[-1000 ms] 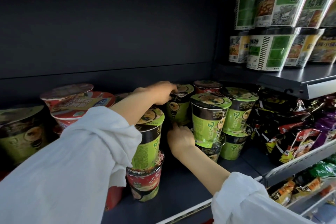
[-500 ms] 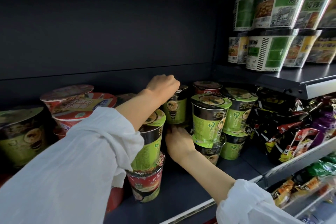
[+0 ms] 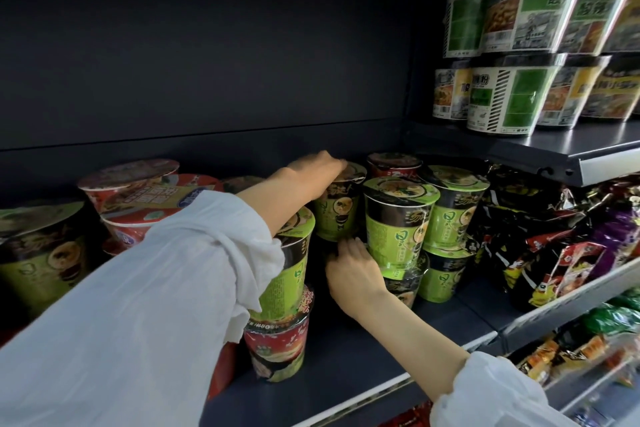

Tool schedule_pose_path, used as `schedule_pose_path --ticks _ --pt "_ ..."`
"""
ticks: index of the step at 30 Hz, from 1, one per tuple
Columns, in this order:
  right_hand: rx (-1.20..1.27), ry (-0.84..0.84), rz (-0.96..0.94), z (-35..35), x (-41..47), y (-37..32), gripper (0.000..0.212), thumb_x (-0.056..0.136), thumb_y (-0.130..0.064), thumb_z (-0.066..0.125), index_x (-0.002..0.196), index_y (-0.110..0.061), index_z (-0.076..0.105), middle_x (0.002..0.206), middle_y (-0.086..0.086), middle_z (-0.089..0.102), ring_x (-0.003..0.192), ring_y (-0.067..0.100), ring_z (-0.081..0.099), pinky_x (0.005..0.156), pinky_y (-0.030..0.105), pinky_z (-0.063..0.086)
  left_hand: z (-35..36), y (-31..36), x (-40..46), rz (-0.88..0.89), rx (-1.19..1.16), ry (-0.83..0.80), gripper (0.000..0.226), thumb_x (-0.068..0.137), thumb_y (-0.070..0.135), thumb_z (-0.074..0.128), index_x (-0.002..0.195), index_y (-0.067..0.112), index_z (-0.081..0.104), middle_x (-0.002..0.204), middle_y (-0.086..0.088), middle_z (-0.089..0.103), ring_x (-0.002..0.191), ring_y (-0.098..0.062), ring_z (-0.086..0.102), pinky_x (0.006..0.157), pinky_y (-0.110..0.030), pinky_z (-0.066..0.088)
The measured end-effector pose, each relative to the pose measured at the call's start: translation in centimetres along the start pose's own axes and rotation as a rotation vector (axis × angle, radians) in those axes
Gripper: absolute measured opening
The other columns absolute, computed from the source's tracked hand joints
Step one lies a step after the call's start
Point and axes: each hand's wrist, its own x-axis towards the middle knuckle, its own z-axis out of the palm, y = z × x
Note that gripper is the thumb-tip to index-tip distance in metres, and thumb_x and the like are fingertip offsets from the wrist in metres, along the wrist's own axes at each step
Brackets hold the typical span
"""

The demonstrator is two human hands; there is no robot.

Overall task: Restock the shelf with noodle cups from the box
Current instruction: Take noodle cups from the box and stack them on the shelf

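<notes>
Since half a second ago, left hand [image 3: 317, 168] flattened from a fist atop the back green cup [image 3: 337, 215] to fingers spread loosely over its lid; right hand [image 3: 353, 270] barely shifted, low between the stacks.

Dark grey shelf [image 3: 346, 367], metal, pale strip along the front edge, under a dim matte back wall [image 3: 207, 45]. To the right, higher shelf [image 3: 571, 152] carrying tubs [image 3: 512, 97] stacked two high, white and green labels. Below that, wire-fronted bay full of shiny snack bags [image 3: 554, 236], black, red, purple.

Green cups crowded at the back right of the shelf, stacked in twos: lime sides, black band under the rim, foil lids printed with a bowl picture. Front stack [image 3: 398, 229] just beside the right hand, another stack [image 3: 450, 229] right of it, a red-lidded cup [image 3: 394, 163] behind. Near stack [image 3: 284, 288] by the left forearm: green cup tilted on a red cup [image 3: 277, 350]. Far left, red bowls [image 3: 138, 198] piled behind a large green cup [image 3: 38, 253].

Left hand relaxed and open, palm down on the lid, no grip visible. Right hand reaching forward, fingers loosely bent at the foot of the upper front cup; whether pinching anything, cannot tell, fingertips hidden in shadow. White sleeves [image 3: 138, 305] on both arms
</notes>
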Motion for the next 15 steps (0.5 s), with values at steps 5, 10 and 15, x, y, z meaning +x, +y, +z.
schedule_pose_path --ticks 5,10,15 --pt "-0.105 -0.105 -0.060 0.5 0.3 0.7 0.035 0.093 -0.006 0.039 0.122 0.001 0.056 0.138 0.026 0.039 0.134 0.036 0.029 0.118 0.043 0.010 -0.2 -0.4 -0.1 0.056 0.086 0.100 0.020 0.086 -0.008 0.050 0.100 0.002 0.059 0.101 -0.014 0.062 0.092 -0.031 0.062 0.065 -0.033 0.040" --pt "-0.061 -0.198 -0.030 -0.5 1.0 0.9 0.038 0.090 -0.001 0.048 0.127 0.001 0.051 0.136 0.022 0.042 0.129 0.035 0.036 0.114 0.037 0.023 -0.3 -0.2 -0.5 0.079 0.138 0.166 0.024 0.081 -0.015 0.047 0.094 0.001 0.059 0.097 -0.016 0.061 0.090 -0.033 0.061 0.065 -0.033 0.040" --pt "0.006 -0.253 -0.028 -0.6 1.0 0.6 0.035 0.093 -0.003 0.043 0.127 -0.002 0.053 0.148 0.029 0.024 0.139 0.038 0.022 0.118 0.041 0.011 -0.2 -1.0 -0.5 0.067 0.103 0.221 0.026 0.077 -0.020 0.046 0.084 0.004 0.055 0.087 -0.013 0.055 0.083 -0.032 0.061 0.065 -0.035 0.043"
